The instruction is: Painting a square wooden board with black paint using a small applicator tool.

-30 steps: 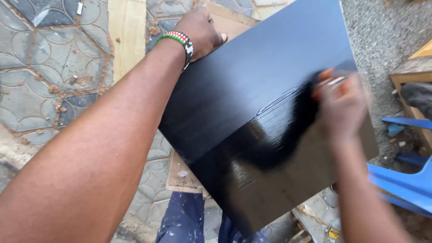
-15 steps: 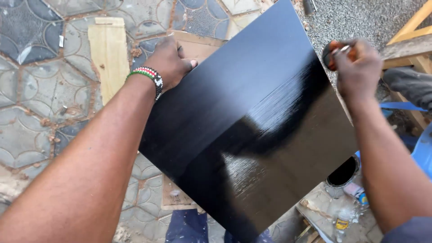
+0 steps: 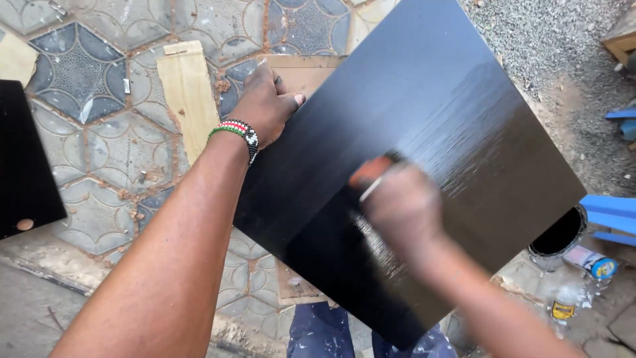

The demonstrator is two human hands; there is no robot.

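- The black panel (image 3: 424, 172) is held tilted over the patterned paving floor (image 3: 99, 152), its far-left corner resting by a pale wooden plank (image 3: 189, 93) and a sheet of cardboard (image 3: 308, 69).
- The left hand (image 3: 265, 106), a beaded bracelet (image 3: 235, 129) at the wrist, lies spread and pressing on the panel's left edge; holding at the dry margin looks wise, so that no finger marks the wet coat.
- The right hand (image 3: 401, 209) is blurred, closed about an orange-handled brush (image 3: 371, 174) near the panel's middle; the bristles are hidden.
- Glossy streaks run along the length of the panel; strokes that follow those lines and overlap the wet edge would likely leave an even sheen.
- A paint tin (image 3: 556, 238) stands just under the panel's right edge; a light load of paint would limit runs on the slope.
- A second black board (image 3: 26, 159) lies well apart at the left.
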